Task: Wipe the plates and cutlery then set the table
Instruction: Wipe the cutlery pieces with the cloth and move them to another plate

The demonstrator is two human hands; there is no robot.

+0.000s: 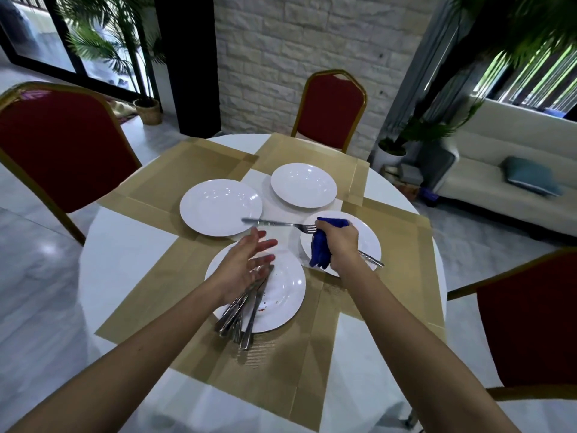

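Observation:
Four white plates sit on tan placemats on a round white table [125, 245]. The near plate [287, 295] has small red stains and carries a pile of several knives and forks [246, 310]. Just above that pile, my left hand [243, 267] hovers open and holds nothing. My right hand [340, 245] is shut on a blue cloth [320, 251] over the right plate [370, 239]. It also grips a fork [274, 224] by the tines, with the handle pointing left. A piece of cutlery [373, 260] lies on the right plate under that hand. The left plate [218, 207] and the far plate [303, 185] look clean.
Red chairs with gold frames stand at the left [62, 151], the far side [332, 110] and the right [527, 320] of the table. A white sofa [499, 182] with a blue cushion and potted plants [393, 151] are beyond the table at the right.

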